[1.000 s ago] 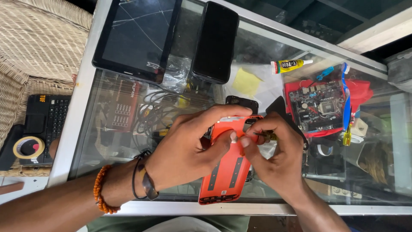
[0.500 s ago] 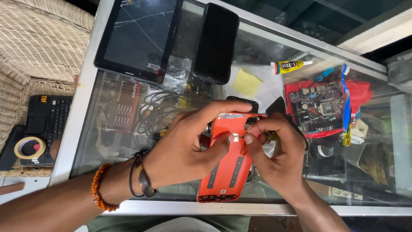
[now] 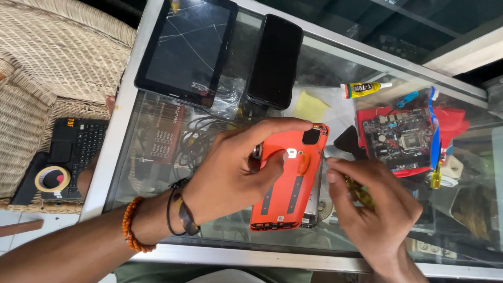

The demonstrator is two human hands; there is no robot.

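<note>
An orange phone back cover (image 3: pixel 291 181) is held over the glass counter (image 3: pixel 131 112) by the left hand (image 3: pixel 236 173), fingers curled around its upper edge, thumb pressed on its inner face. A phone body (image 3: pixel 313 202) is partly hidden beneath it. The right hand (image 3: pixel 374 209) is closed on a small greenish tool (image 3: pixel 361 194), hard to make out. A yellow glue tube (image 3: pixel 364 89) with a white nozzle lies above a circuit board (image 3: pixel 401 139) on red packaging. A cracked tablet (image 3: pixel 186 47) and black phone (image 3: pixel 275 60) lie further back.
</note>
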